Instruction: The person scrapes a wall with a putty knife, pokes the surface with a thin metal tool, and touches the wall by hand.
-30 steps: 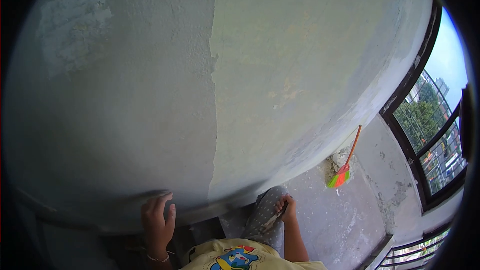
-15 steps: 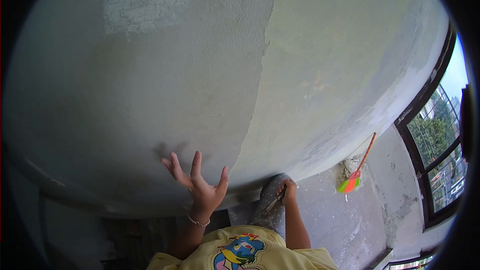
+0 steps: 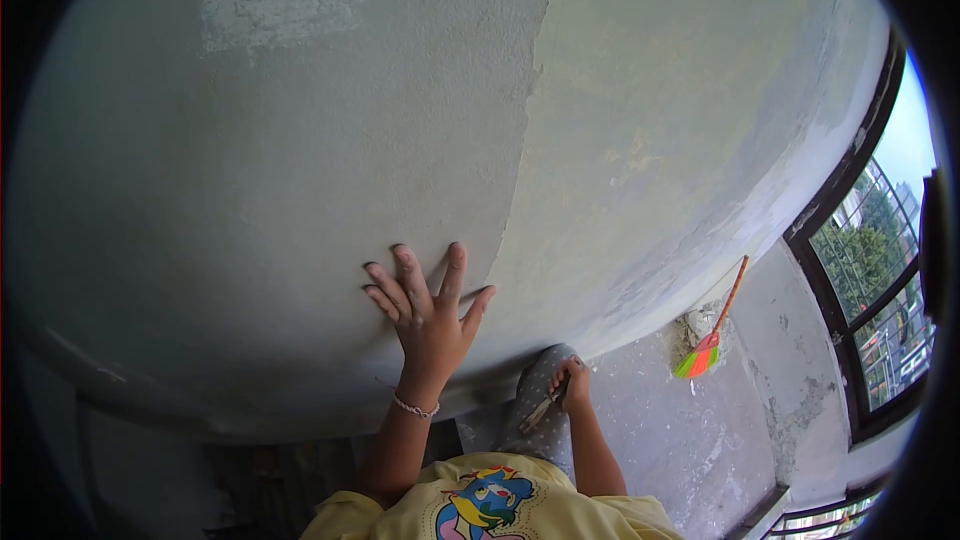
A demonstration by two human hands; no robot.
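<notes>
— Which way does the slim tool (image 3: pixel 538 414) point?
— Its long axis runs slantwise, the far end toward the view's lower left, over the dotted trouser leg (image 3: pixel 532 378).
— And relative to the right hand (image 3: pixel 573 386)?
— It juts out below and left of that hand, which is curled closed around its upper end.
— The left hand (image 3: pixel 432 328)?
— Fingers spread wide against the wall (image 3: pixel 300 200), grasping nothing.

The left hand (image 3: pixel 432 328) reached out in front with its back showing, and its 4 fingers (image 3: pixel 410 275) and 1 thumb (image 3: pixel 480 308) spread wide. The left arm (image 3: pixel 400 450) stretched forward too. The right hand (image 3: pixel 574 383) was lower and curled up, and the right arm (image 3: pixel 597 455) pointed forward.
</notes>
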